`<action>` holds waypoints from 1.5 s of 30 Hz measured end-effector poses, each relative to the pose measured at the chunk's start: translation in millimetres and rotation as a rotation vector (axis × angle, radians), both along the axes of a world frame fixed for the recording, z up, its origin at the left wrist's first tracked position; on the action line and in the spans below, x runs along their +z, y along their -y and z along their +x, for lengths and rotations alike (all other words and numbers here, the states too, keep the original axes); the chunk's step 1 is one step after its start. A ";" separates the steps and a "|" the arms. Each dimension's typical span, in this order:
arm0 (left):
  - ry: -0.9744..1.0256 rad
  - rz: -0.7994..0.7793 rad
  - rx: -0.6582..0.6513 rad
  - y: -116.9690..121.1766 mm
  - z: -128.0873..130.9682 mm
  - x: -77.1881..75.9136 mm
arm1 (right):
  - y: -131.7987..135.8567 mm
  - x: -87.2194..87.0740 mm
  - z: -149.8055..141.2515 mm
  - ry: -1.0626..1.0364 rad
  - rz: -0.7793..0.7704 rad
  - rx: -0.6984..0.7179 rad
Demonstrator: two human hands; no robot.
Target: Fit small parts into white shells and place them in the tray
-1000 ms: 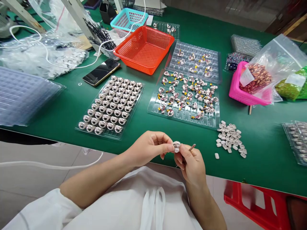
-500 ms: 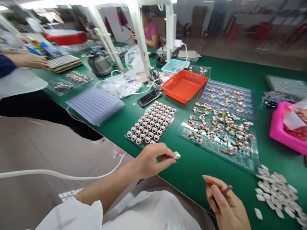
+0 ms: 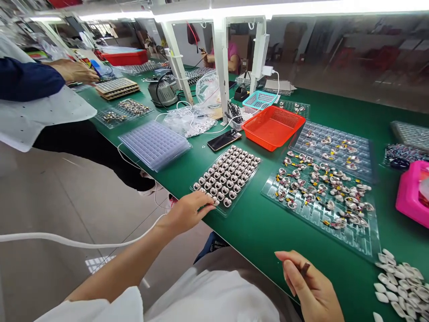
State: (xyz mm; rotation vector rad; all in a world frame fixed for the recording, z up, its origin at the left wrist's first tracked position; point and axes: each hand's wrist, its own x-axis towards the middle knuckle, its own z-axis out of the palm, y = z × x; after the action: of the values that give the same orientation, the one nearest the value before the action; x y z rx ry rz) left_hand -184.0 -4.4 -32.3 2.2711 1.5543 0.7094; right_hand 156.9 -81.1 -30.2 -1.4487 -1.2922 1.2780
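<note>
My left hand [image 3: 187,212] reaches over the near corner of a clear tray [image 3: 225,212] filled with rows of small white rounded parts [image 3: 217,184] with dark middles. Thumb and forefinger are pinched on a white earbud-like part [image 3: 215,201] at that corner, mostly covered by the fingertips. Low over the bench front, my right hand [image 3: 310,286] is closed around a thin dark brown stick-like tool [image 3: 304,269]. Only its end shows, so its kind is unclear.
Wired white assemblies [image 3: 315,181] lie across a clear tray to the right. Loose white shells [image 3: 402,281] are heaped at the near right. A phone [image 3: 224,140], an orange basket [image 3: 273,127], a pink bin [image 3: 414,197] and stacked trays [image 3: 154,145] stand around. A co-worker's hands [image 3: 75,71] are at far left.
My left hand has moved left and down to the tray corner, carrying the small white part there. My right hand stays low with the thin tool. The view has shifted left.
</note>
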 end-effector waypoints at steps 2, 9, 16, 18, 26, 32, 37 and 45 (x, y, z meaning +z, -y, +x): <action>-0.024 0.031 -0.050 -2.2 -1.0 -0.6 | -0.5 0.7 -0.6 0.005 0.013 0.019; 0.024 0.012 -0.025 -3.7 0.2 4.7 | 3.6 0.0 -1.4 -0.001 -0.015 -0.012; 0.068 0.001 0.060 -0.5 3.9 1.9 | 2.0 5.3 -0.3 0.021 0.016 -0.013; 0.076 0.027 0.080 -0.4 4.1 1.4 | 0.9 4.0 1.0 0.021 0.033 0.001; 0.029 0.079 0.104 -2.3 2.0 0.8 | 0.7 1.1 0.5 0.038 0.058 0.022; -0.060 0.121 0.018 -3.4 3.7 -4.5 | 1.7 -0.1 1.8 0.043 0.082 0.050; -0.122 0.210 -0.050 -5.7 4.8 -16.0 | 4.0 -0.7 -0.4 0.041 0.118 0.049; -0.151 0.301 -0.147 -0.3 0.7 -20.9 | 6.5 1.9 1.3 0.082 0.243 0.142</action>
State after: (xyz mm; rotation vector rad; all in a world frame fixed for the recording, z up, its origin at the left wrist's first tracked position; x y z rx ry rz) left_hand -183.3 -4.1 -53.2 2.6835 1.4023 0.7927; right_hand 158.2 -87.6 -28.4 -1.2672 -1.5701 1.1152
